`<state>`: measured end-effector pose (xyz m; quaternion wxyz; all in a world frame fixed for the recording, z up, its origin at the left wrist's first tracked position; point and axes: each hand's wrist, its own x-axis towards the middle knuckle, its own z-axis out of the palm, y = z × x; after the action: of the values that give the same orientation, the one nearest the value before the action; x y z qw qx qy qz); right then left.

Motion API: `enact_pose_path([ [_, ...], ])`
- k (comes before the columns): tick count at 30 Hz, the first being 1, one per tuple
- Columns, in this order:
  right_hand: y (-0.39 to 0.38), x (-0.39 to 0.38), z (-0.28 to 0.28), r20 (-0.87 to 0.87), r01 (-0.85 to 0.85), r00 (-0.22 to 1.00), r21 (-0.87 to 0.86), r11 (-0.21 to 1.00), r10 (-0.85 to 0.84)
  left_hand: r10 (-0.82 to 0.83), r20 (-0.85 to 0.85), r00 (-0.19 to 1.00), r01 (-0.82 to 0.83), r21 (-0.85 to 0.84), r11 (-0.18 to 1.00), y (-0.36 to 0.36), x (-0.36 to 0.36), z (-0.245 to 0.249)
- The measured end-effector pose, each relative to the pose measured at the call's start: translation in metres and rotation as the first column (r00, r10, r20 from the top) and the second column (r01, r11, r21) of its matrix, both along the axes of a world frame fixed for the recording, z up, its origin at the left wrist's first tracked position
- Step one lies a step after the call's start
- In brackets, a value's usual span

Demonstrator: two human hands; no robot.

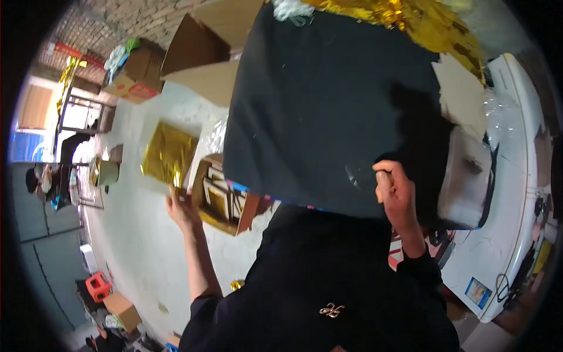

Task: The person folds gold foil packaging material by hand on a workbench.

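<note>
My left hand [183, 208] reaches out to the left and grips the lower edge of a gold, shiny flat packet [170, 154] wrapped in clear film. The packet hangs over the floor, beside an open carton [249, 211] that holds several framed gold pieces. My right hand [396, 190] is above the black cloth [316, 105] of the table, its fingers curled together; whatever they may hold is hidden. A small clear scrap [352, 176] lies on the cloth just left of it.
Gold foil [434, 29] covers the table's far edge. A stack in clear wrap [466, 176] lies at the right, before a white surface [510, 246]. Large cardboard boxes [205, 76] stand at the upper left. Another person [44, 179] sits at the far left.
</note>
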<state>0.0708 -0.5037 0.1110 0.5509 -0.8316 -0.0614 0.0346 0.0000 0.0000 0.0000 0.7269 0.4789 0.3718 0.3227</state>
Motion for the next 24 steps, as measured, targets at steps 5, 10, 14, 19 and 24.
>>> enact_pose_path([
  [5,-0.001,0.003,0.012,0.071,-0.006,0.997,-0.010,1.000,0.006,0.118,-0.014,0.993,-0.119,-0.134,0.984,0.074,-0.044,-0.117],
  [10,-0.031,0.029,0.047,0.115,-0.002,0.993,-0.117,0.993,0.016,0.026,0.004,1.000,-0.025,-0.180,0.983,0.059,-0.059,-0.203],
  [14,-0.047,0.074,0.065,0.306,0.054,0.952,-0.236,0.970,0.021,-0.160,-0.122,0.979,0.086,-0.469,0.879,0.046,-0.079,-0.237],
  [19,-0.087,0.174,0.042,0.540,0.199,0.837,-0.439,0.876,0.081,-0.094,-0.545,0.833,-0.195,-0.448,0.873,0.009,-0.085,-0.231],
  [24,-0.124,0.280,0.029,0.613,0.416,0.782,-0.646,0.640,0.110,-0.053,-0.510,0.859,-0.107,-0.281,0.954,0.043,-0.040,-0.190],
])
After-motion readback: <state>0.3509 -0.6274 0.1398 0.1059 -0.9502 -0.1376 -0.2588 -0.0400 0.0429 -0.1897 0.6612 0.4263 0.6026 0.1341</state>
